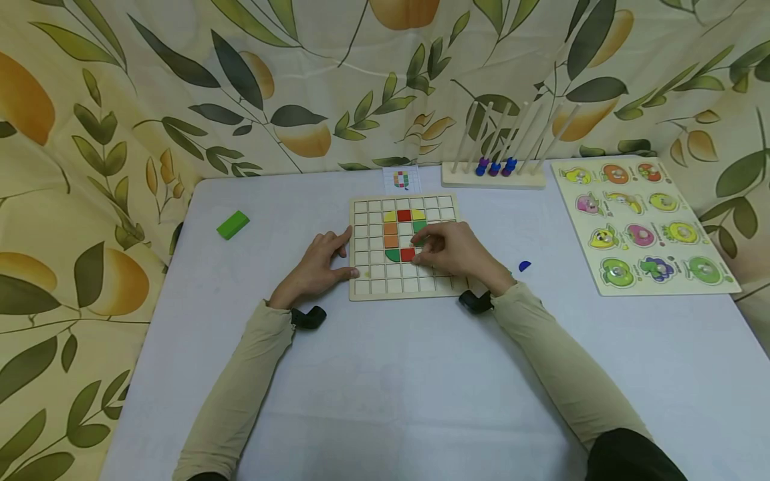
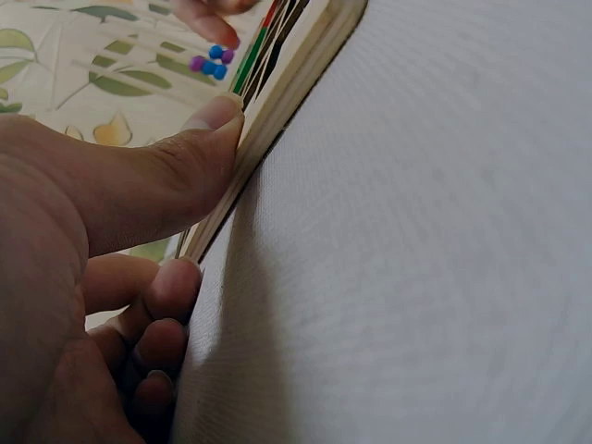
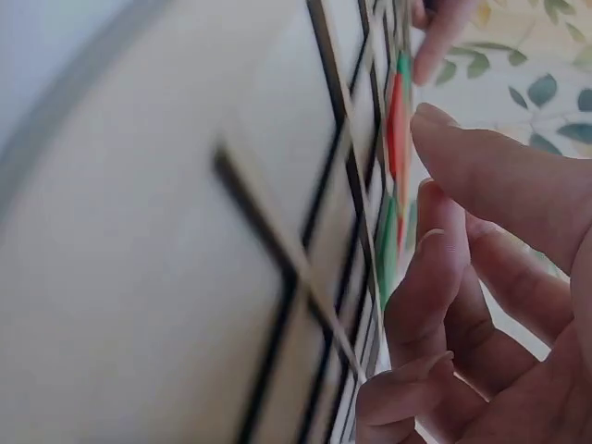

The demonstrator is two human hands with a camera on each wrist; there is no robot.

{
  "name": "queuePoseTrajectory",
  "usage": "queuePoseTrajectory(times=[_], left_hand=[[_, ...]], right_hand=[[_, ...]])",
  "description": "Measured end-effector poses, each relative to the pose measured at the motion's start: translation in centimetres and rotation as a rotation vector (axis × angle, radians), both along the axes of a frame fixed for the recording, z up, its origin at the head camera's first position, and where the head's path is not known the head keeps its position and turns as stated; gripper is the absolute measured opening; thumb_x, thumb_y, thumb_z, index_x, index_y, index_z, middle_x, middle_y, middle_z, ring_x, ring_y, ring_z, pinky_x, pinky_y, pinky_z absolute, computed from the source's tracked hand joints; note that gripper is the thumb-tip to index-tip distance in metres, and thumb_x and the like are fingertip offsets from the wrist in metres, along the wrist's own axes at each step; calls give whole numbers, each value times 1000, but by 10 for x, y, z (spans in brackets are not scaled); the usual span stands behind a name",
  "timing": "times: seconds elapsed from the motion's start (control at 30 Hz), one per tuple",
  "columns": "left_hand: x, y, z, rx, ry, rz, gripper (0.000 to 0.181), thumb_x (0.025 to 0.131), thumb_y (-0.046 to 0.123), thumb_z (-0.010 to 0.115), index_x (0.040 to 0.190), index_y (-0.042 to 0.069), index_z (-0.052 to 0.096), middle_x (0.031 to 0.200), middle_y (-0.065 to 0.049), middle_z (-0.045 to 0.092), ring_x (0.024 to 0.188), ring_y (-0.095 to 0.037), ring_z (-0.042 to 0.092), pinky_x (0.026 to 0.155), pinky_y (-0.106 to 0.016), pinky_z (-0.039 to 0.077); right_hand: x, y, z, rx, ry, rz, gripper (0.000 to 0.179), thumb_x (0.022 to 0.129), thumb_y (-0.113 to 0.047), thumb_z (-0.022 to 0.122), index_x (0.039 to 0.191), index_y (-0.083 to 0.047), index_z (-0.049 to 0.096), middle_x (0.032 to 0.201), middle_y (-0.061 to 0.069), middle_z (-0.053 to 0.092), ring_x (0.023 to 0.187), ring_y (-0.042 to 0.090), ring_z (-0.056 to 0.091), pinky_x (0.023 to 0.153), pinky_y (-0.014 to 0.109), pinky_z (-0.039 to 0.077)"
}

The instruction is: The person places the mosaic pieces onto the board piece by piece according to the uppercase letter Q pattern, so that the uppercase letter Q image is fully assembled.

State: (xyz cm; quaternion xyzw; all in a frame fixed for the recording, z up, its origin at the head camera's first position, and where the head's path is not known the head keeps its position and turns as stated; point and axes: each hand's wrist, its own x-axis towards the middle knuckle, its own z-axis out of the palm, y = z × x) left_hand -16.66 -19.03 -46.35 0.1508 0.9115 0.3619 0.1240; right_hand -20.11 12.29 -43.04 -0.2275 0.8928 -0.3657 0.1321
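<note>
A wooden grid board [image 1: 385, 288] lies flat in front of me. Coloured pieces form a ring in its cells: yellow corners, a red square [image 1: 404, 216] at the top, orange squares [image 1: 391, 234] down the left side and green pieces. My left hand [image 1: 317, 264] rests at the board's left edge, thumb and index finger touching the rim well apart. Above the ring's lower right part is my right hand [image 1: 451, 248], fingers bent, with a gap between thumb and index tip. In the right wrist view a green piece [image 3: 387, 254] shows beside its fingertips. The right hand hides some cells.
A small pattern card [image 1: 415, 175] lies behind the board. Back right stands a peg rack [image 1: 460, 175] with blue and purple beads. A fruit puzzle board [image 1: 631, 262] lies far right, a blue half-round piece [image 1: 525, 265] near my right wrist, green blocks [image 1: 232, 225] at left.
</note>
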Motion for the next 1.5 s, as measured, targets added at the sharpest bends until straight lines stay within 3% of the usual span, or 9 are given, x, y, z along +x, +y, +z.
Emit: queuePoseTrajectory(times=[0.3, 0.5, 0.73, 0.97, 1.23, 1.5], left_hand=[[0, 1, 0, -4, -20, 11, 93, 95, 23, 82, 168, 7, 26, 108, -6, 50, 99, -21, 35, 85, -34, 29], [1, 1, 0, -3, -21, 16, 93, 95, 23, 82, 168, 7, 26, 109, -6, 50, 100, -21, 35, 85, -34, 29], [1, 2, -1, -9, -17, 24, 94, 94, 21, 83, 168, 6, 27, 108, -6, 50, 99, -21, 35, 84, -33, 28], [1, 2, 0, 2, -7, 16, 95, 94, 21, 84, 167, 5, 26, 108, -6, 50, 99, -21, 35, 84, -33, 29], [1, 2, -1, 3, 4, 5, 94, 94, 23, 83, 167, 5, 27, 107, -6, 50, 98, -21, 35, 84, -33, 28], [1, 2, -2, -1, 6, 11, 94, 94, 22, 83, 167, 5, 27, 107, -7, 50, 98, -21, 34, 83, -34, 28]], right_hand=[[0, 53, 10, 44, 14, -130, 31, 91, -23, 86, 114, -4, 79, 90, 9, 72, 79, 23, 60, 70, 30, 48], [9, 88, 14, 91, 4, -158, 31, 92, -28, 85, 114, -6, 79, 93, 8, 72, 84, 23, 60, 71, 27, 47], [22, 113, 18, 194, -45, -187, 38, 91, -33, 87, 117, -7, 79, 98, 7, 72, 90, 24, 58, 76, 30, 46], [30, 124, 16, 255, -38, -144, 36, 86, -26, 91, 112, -5, 78, 96, 7, 73, 82, 21, 58, 71, 30, 44], [32, 122, 10, 249, -20, -152, 23, 90, -18, 86, 106, -3, 76, 92, 9, 74, 81, 22, 62, 71, 28, 47], [34, 117, 9, 233, 34, -118, 21, 92, -12, 84, 106, -1, 73, 92, 10, 72, 83, 22, 63, 75, 32, 49]])
